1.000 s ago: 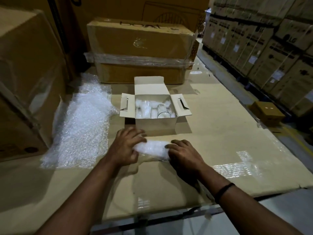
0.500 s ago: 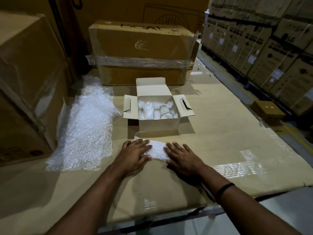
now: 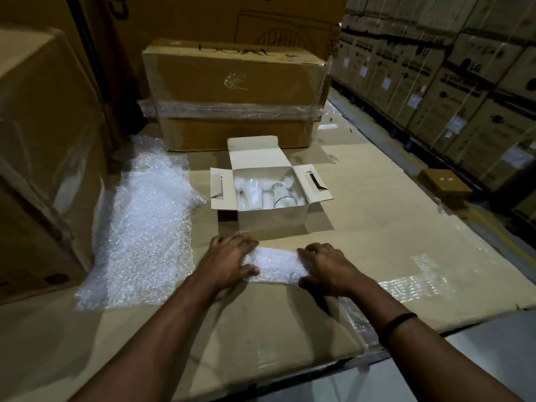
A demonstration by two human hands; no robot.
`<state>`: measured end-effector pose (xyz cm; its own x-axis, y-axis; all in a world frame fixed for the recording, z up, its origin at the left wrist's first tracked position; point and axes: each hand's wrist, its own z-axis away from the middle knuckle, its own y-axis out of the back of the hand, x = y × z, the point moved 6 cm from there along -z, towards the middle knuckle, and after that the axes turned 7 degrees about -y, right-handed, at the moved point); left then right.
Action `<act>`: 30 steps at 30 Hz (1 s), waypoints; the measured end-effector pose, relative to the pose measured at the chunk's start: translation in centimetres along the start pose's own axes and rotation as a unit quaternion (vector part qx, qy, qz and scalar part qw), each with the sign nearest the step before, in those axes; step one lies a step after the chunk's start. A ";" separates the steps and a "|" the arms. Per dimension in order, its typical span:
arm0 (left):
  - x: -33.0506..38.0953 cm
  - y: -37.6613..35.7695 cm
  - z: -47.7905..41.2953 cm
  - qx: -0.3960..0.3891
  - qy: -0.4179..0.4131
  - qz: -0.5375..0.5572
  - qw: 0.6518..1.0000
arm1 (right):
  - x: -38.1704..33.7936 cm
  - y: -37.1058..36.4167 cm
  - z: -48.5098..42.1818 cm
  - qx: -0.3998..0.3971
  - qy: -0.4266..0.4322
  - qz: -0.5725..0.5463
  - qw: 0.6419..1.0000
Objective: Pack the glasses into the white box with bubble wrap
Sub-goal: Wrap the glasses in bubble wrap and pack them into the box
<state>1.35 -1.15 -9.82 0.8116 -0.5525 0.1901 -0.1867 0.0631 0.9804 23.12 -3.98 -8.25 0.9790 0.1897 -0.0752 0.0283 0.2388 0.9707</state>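
Left hand and right hand are gripping opposite ends of a bumpy, cylindrical bubble-wrap roll, lying on the flat cardboard surface just before the open white box. Clear glasses are standing inside among wrap. A crinkled wrap sheet is lying to the left.

The scene is dim with a warm brown cast, lit softly from overhead. The bubble wrap sheet and the wrapped bundle flare to bright white, and tape strips on the cardboard surface glint. Soft shadows sit close under the white box and the right hand. The upper left is murky. Wide-angle distortion bows the stacked cartons at the right edge, and fine detail is soft.
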 end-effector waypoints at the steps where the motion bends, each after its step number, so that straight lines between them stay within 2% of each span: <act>1: 0.2 0.2 0.1 0.009 -0.009 -0.006 1.000 | -0.1 -0.1 -0.1 -0.005 0.005 0.015 1.000; 6: 0.3 0.4 0.2 0.022 -0.023 0.051 0.998 | 0.6 0.9 -1.3 0.002 0.016 -0.022 1.000; 10: 0.5 0.5 -0.3 0.022 -0.019 0.065 0.997 | 2.2 2.9 -2.8 0.048 0.036 -0.027 0.998; 13: 1.5 0.3 -1.4 0.036 -0.045 0.071 0.996 | 3.4 4.8 -4.3 0.080 0.075 -0.047 0.993; 15: 2.5 0.8 -2.2 0.073 -0.056 0.095 0.991 | 3.9 6.5 -5.2 0.102 0.107 -0.090 0.985; 18: 3.9 2.5 -3.6 0.174 -0.032 0.130 0.976 | 5.4 9.9 -7.1 0.154 0.123 -0.142 0.970; 20: 4.7 4.0 -4.6 0.244 -0.032 0.112 0.963 | 6.1 12.1 -8.5 0.190 0.126 -0.151 0.962; 22: 5.2 5.5 -5.8 0.277 -0.035 0.083 0.957 | 6.3 14.0 -10.4 0.205 0.129 -0.141 0.960; 25: 5.5 7.0 -7.9 0.267 -0.017 0.034 0.963 | 5.8 16.2 -13.2 0.244 0.146 -0.068 0.956; 30: 6.8 7.2 -11.5 0.120 0.033 0.027 0.992 | 4.5 17.0 -17.0 0.246 0.115 0.029 0.962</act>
<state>11.91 5.08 -0.90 0.8301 -0.4969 0.2530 -0.3506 -0.1123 0.9298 24.57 17.11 4.02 0.9127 0.4085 -0.0120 0.1230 -0.2465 0.9613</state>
